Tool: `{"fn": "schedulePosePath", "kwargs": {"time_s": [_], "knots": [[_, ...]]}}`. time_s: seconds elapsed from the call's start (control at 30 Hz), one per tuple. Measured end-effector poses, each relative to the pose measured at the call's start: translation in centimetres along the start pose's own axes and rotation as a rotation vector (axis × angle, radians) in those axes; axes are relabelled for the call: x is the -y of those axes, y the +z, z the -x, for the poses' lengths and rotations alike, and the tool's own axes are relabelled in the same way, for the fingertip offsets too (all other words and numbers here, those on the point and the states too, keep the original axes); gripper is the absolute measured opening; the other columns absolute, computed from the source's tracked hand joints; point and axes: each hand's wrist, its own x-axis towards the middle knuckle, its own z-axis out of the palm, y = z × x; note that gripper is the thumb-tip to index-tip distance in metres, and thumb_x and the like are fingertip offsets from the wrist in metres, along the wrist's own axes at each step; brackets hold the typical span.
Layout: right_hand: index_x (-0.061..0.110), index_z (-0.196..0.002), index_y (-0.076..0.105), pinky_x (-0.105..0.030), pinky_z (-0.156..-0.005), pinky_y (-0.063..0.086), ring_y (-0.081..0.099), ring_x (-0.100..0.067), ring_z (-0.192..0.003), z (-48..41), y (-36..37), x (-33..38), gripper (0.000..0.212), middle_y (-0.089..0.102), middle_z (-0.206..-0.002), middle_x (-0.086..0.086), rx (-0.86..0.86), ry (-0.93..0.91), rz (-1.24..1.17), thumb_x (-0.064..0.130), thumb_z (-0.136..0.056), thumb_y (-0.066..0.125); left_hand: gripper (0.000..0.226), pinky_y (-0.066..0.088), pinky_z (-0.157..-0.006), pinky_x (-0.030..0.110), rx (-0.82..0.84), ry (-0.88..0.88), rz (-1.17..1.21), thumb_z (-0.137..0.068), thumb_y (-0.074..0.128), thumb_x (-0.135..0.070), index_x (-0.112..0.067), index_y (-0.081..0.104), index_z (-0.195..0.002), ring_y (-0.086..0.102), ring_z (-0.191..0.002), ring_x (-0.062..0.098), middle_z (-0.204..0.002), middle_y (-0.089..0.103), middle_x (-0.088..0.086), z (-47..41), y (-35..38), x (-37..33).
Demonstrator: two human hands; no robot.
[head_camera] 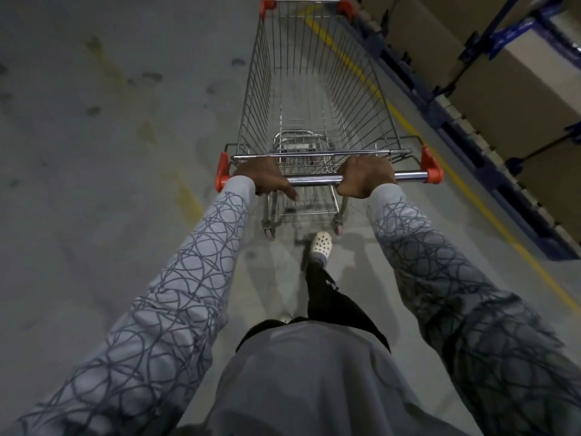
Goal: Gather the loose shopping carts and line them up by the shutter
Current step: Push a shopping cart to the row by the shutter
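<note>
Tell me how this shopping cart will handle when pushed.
The shopping cart probably rolls easily: its wire basket is empty and its wheels sit on a smooth floor. It should stay rigid, being a metal frame. With the left hand and right hand gripping the handle bar, it likely steers straight.

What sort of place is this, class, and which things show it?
Probably a warehouse-style store or stockroom: a bare concrete floor with a yellow line, blue racking holding large cardboard boxes, and a wire shopping cart.
</note>
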Motion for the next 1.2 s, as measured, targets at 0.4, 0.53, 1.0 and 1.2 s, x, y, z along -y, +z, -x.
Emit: {"fn": "schedulePosePath", "kwargs": {"time_s": [0.4,0.53,1.0,1.2], "knots": [[0.028,-0.100,0.074,-0.042,-0.083,0.050,0.068,-0.032,-0.099,-26.9,-13.1,0.6,0.047,0.072,-0.108,-0.004,-0.027,-0.134,0.001,0.051,-0.065,0.051,0.049,0.032,-0.055,0.025,-0.170,-0.147,0.007,-0.065,0.081,-0.064,-0.017,0.070,-0.073,0.061,-0.064,0.013,-0.066,0.066,-0.005,-15.9,-19.2,1.3],[0.029,-0.110,0.073,-0.042,-0.085,0.051,0.068,-0.031,-0.103,-34.9,-17.0,1.7,0.051,0.071,-0.114,-0.004,-0.037,-0.196,0.034,0.053,-0.069,0.054,0.050,0.041,-0.066,0.029,-0.277,-0.174,-0.059,-0.063,0.079,-0.064,-0.018,0.073,-0.081,0.065,-0.078,0.020,-0.075,0.067,-0.003,-21.3,-24.0,3.3],[0.018,-0.109,0.069,-0.052,-0.106,0.034,0.063,-0.031,-0.111,-64.7,-30.6,11.0,0.056,0.071,-0.112,-0.009,-0.261,-0.035,0.019,0.059,-0.073,0.058,0.056,0.053,-0.076,0.037,-0.441,-0.290,-0.159,-0.053,0.067,-0.068,-0.022,0.073,-0.085,0.063,-0.075,0.024,-0.076,0.066,-0.002,-43.8,-47.6,15.2],[0.022,-0.130,0.063,-0.064,-0.117,0.016,0.041,-0.037,-0.138,-76.4,-37.2,12.7,0.070,0.058,-0.139,-0.013,-0.156,-0.008,0.023,0.069,-0.078,0.058,0.059,0.052,-0.077,0.036,-0.412,-0.279,-0.131,-0.057,0.067,-0.072,-0.023,0.074,-0.089,0.061,-0.076,0.024,-0.081,0.067,-0.002,-51.4,-57.2,19.2]]}}
